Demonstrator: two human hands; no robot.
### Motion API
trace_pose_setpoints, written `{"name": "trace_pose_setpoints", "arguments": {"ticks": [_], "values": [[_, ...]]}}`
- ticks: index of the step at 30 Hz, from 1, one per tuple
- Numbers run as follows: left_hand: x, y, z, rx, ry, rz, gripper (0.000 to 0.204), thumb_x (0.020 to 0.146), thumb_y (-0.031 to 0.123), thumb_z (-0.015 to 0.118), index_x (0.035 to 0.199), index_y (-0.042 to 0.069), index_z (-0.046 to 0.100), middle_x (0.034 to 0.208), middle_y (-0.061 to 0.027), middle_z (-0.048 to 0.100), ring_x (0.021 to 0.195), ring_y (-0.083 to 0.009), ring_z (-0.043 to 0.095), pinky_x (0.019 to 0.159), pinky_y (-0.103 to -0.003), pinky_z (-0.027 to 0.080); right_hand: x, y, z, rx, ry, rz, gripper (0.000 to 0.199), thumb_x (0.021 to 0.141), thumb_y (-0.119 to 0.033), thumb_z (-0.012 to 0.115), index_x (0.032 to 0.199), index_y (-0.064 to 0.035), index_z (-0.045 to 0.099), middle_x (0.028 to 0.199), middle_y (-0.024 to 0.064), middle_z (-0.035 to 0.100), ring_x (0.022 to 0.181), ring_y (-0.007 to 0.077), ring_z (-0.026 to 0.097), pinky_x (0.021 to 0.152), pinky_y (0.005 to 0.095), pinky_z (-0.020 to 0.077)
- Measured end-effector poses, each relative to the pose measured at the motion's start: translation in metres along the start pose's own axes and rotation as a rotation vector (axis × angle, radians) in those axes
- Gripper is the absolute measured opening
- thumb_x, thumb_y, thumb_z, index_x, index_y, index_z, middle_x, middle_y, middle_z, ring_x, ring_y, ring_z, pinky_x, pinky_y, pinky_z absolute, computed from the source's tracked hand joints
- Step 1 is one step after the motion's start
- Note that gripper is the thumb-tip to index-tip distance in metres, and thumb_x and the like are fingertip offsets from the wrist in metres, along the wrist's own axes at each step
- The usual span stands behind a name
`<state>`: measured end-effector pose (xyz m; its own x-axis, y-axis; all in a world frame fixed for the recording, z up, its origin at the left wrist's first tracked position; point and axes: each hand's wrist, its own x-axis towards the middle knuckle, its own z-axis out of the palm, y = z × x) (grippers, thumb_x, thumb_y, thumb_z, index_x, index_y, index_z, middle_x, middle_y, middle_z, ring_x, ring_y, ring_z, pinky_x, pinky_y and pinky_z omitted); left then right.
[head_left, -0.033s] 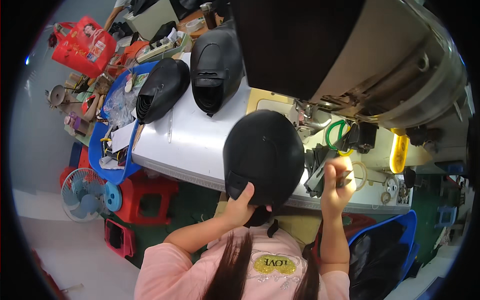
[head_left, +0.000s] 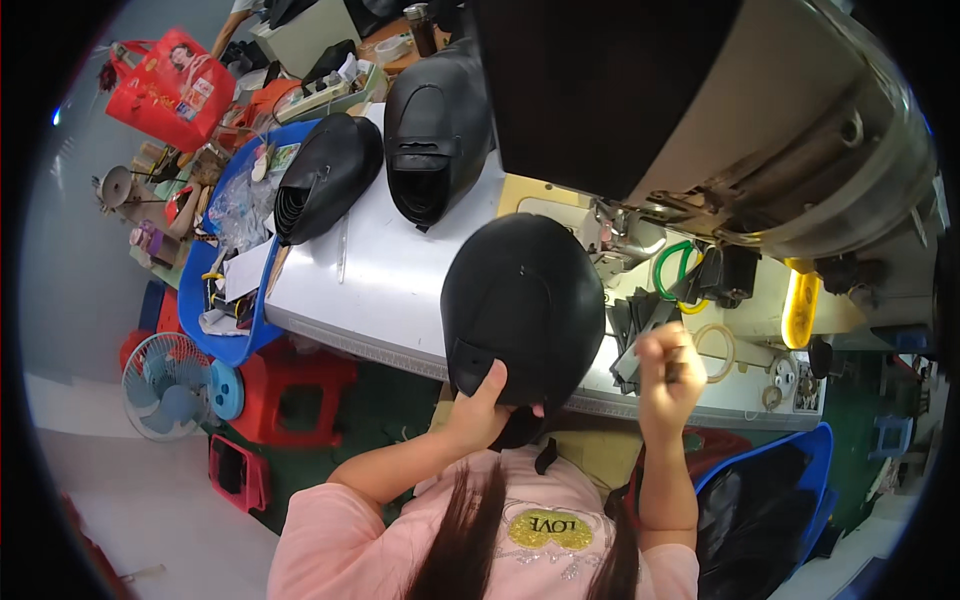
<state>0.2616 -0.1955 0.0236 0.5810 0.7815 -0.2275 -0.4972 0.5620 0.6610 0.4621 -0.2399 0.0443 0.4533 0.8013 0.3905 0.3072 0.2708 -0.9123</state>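
Observation:
My left hand (head_left: pixel 478 415) grips the lower edge of a black, rounded, leather-like piece (head_left: pixel 525 300), thumb on top and fingers underneath. A stitched curve and a small tab-like flap show on its upper face. To the right, my right hand (head_left: pixel 670 370) is raised with its fingers curled together. What it holds, if anything, I cannot make out. Just beside it lie several narrow black strips (head_left: pixel 628 330) and scissors with green and yellow handles (head_left: pixel 668 272). The metal presser-foot area of a sewing machine (head_left: pixel 620 240) stands beyond the black piece.
Two stacks of similar black pieces, one stack (head_left: pixel 328 175) left of the other (head_left: pixel 437 130), lie on the white table (head_left: pixel 385 290). A blue bin (head_left: pixel 255 345) adjoins its left side. The machine head (head_left: pixel 760 130) overhangs at upper right. Another blue bin (head_left: pixel 822 460) holds black material.
The black piece has shifted very slightly left and up in the view. My right fingers have curled a little differently; the dark bit seen among them before is less distinct.

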Motion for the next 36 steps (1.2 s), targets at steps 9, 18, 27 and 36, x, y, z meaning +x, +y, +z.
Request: {"name": "trace_pose_setpoints", "arguments": {"ticks": [9,18,27,36], "values": [[0.013,-0.005,0.006,0.002,-0.017,0.043,0.035,0.097,0.031,0.041,0.111,0.000,0.049,0.096,-0.0122,0.061,0.075,-0.0195,0.059,0.071,-0.033,0.050,-0.017,-0.009,0.031,0.170,-0.156,0.408,0.007,0.079,0.000,0.061,0.073,0.0008,0.057,0.067,0.0037,0.059,0.059,0.0075,0.055,0.054,0.0197,0.0401],[0.014,-0.002,0.008,-0.077,0.011,0.022,0.037,0.096,0.033,0.042,0.113,0.001,0.048,0.097,-0.0126,0.060,0.076,-0.0212,0.059,0.072,-0.034,0.050,-0.030,-0.006,0.036,0.173,-0.085,0.338,0.010,0.081,0.001,0.062,0.073,-0.0004,0.056,0.065,0.0027,0.056,0.057,0.0057,0.052,0.053,0.0188,0.0383],[0.015,-0.003,0.006,-0.057,-0.016,0.034,0.045,0.096,0.041,0.037,0.114,0.001,0.048,0.096,-0.0125,0.060,0.076,-0.0210,0.059,0.074,-0.035,0.049,-0.022,-0.017,0.039,0.185,-0.047,0.478,0.011,0.082,-0.002,0.062,0.072,0.0000,0.056,0.062,0.0012,0.056,0.055,0.0049,0.051,0.051,0.0179,0.0389],[0.014,-0.004,0.008,-0.080,0.013,0.031,0.044,0.096,0.040,0.037,0.116,0.001,0.047,0.099,-0.0133,0.060,0.078,-0.0217,0.060,0.074,-0.036,0.049,-0.022,-0.010,0.041,0.089,0.043,0.362,0.029,0.073,-0.006,0.071,0.095,0.0004,0.054,0.070,-0.0015,0.053,0.057,0.0036,0.042,0.052,0.0181,0.0338]]}}
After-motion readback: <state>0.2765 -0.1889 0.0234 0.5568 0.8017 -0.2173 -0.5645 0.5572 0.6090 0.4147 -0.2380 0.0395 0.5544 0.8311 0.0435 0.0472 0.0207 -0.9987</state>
